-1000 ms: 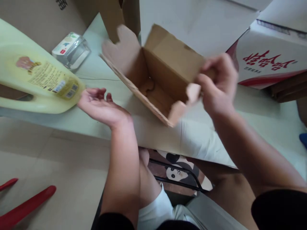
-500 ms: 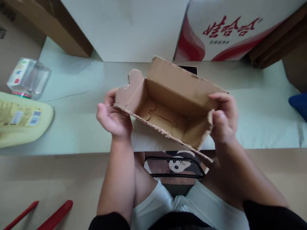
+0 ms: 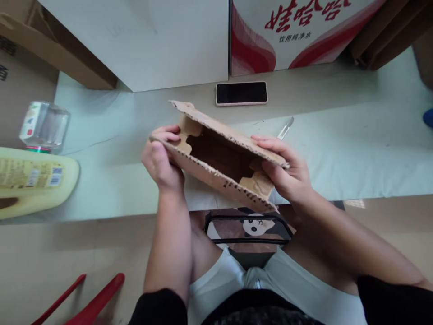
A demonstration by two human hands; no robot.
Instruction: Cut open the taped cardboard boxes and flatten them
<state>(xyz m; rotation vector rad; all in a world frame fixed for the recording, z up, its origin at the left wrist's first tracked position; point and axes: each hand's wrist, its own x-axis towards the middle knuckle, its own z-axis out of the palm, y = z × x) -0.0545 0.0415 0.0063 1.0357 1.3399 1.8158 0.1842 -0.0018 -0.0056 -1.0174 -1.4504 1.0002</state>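
Note:
Between my two hands is a small brown cardboard box, tilted, its open top facing me. The long flaps have rough torn edges, and the short end flaps are folded inward. My left hand grips the left end, with the thumb at the near flap's corner and the fingers over the end. My right hand pinches the right end, fingers on the far long flap and thumb inside near the end flap. The inside of the box is dark, and its bottom is hidden.
A phone and a clear pen-like item lie on the pale green cloth. At the back stand a white box and a red-white water carton. At left lie a clear bottle and a yellow jug.
The short end flaps have folded inward and the long flaps have come closer together, narrowing the opening. My right hand has moved left. The phone and pen-like item now show.

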